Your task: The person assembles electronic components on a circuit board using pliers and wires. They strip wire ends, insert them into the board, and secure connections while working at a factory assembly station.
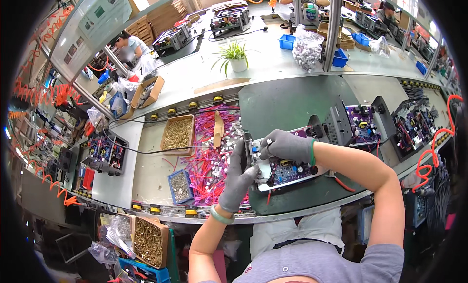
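Note:
In front of me an open metal chassis (264, 185) lies on the green mat, with a purple circuit board (287, 172) showing in it. My gloved left hand (236, 178) holds the chassis by its left end panel, fingers along the outside and thumb on the inner edge. My gloved right hand (288, 145) reaches over the same end from the right. Its fingers are curled and pinched together near small white parts by the panel. What they pinch is hidden under the glove.
Pink and purple wires (207, 178) with white connectors are heaped left of my hands. Beside them are a carton of brass-coloured parts (178, 133) and a blue tray of small metal parts (181, 186). Further chassis (363, 122) stand at right. A potted plant (239, 64) stands beyond. Co-workers sit farther off.

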`<move>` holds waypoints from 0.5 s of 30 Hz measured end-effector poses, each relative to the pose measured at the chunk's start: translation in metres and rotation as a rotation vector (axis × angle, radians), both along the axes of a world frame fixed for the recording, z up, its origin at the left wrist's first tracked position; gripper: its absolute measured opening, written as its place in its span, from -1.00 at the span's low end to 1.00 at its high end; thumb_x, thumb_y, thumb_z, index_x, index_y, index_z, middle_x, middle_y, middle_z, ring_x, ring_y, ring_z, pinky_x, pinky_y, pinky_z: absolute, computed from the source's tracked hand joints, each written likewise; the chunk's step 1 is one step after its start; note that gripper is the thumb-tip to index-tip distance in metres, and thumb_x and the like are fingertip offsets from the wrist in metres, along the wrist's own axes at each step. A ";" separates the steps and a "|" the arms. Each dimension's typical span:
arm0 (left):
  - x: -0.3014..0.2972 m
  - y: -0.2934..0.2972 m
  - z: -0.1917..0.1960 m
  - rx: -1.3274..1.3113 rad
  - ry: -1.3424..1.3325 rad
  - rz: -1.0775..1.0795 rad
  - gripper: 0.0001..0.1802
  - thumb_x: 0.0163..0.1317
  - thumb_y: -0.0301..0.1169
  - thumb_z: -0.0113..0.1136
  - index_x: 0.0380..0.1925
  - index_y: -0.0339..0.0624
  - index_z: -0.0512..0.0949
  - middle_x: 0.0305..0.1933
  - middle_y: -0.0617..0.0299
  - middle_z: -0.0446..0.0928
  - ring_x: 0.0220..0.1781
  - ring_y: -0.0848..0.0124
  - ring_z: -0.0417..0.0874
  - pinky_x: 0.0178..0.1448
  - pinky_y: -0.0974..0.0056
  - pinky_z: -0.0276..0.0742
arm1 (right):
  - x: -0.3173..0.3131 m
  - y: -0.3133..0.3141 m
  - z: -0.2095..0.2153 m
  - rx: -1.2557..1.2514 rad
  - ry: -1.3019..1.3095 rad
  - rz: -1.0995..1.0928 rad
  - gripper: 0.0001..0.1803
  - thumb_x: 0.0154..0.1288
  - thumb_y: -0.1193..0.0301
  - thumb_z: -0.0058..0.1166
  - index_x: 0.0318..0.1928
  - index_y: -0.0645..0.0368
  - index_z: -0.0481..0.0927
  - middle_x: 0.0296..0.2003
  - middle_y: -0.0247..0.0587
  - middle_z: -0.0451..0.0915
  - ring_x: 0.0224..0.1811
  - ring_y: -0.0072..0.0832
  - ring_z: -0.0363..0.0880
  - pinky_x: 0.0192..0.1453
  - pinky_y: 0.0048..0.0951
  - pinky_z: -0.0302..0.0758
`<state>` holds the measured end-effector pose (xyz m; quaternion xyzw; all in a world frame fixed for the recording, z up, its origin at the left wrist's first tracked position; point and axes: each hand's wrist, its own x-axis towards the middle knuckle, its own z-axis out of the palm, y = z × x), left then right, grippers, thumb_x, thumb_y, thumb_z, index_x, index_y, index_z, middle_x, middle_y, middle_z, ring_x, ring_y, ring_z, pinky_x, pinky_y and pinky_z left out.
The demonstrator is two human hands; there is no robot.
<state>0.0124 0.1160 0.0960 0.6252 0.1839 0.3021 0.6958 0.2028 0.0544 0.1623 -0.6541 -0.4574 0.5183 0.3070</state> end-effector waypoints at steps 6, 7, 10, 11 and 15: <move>-0.001 -0.007 -0.002 0.024 -0.014 0.042 -0.15 0.21 -0.60 -0.05 0.54 -0.34 -0.05 0.41 -0.01 0.27 0.37 0.31 0.41 0.43 0.24 0.33 | -0.002 0.008 -0.015 0.006 0.063 -0.002 -0.85 0.18 0.48 0.15 -0.32 0.28 0.74 -0.50 -0.25 0.62 -0.48 -0.57 0.48 -0.37 -0.44 0.41; 0.000 -0.008 0.003 0.025 -0.003 0.039 -0.15 0.21 -0.60 -0.06 0.54 -0.34 -0.05 0.41 0.00 0.28 0.36 0.31 0.41 0.43 0.24 0.33 | 0.000 0.010 -0.019 -0.017 0.120 -0.014 -0.84 0.19 0.48 0.15 -0.32 0.29 0.73 -0.50 -0.22 0.62 -0.49 -0.55 0.49 -0.37 -0.43 0.42; 0.000 -0.012 0.011 0.029 0.009 0.029 -0.16 0.21 -0.60 -0.07 0.54 -0.34 -0.05 0.39 0.02 0.28 0.35 0.33 0.42 0.42 0.25 0.33 | 0.008 0.019 -0.035 0.068 0.003 0.124 -0.82 0.18 0.46 0.14 -0.29 0.32 0.71 -0.45 -0.09 0.66 -0.46 -0.43 0.56 -0.32 -0.37 0.48; 0.000 -0.011 0.008 0.028 0.000 0.025 -0.16 0.21 -0.60 -0.07 0.54 -0.34 -0.05 0.39 0.02 0.28 0.35 0.33 0.41 0.42 0.25 0.33 | 0.010 0.021 -0.037 0.123 -0.084 0.200 -0.80 0.18 0.45 0.14 -0.29 0.33 0.71 -0.43 -0.04 0.67 -0.44 -0.38 0.60 -0.30 -0.35 0.50; 0.000 -0.008 -0.005 0.114 -0.004 0.047 -0.17 0.23 -0.58 -0.04 0.53 -0.36 -0.05 0.42 -0.05 0.26 0.37 0.27 0.39 0.44 0.20 0.32 | -0.008 0.011 -0.012 -0.015 -0.233 0.051 -0.74 0.17 0.38 0.14 -0.26 0.34 0.70 -0.36 0.07 0.70 -0.28 -0.20 0.71 -0.14 -0.27 0.58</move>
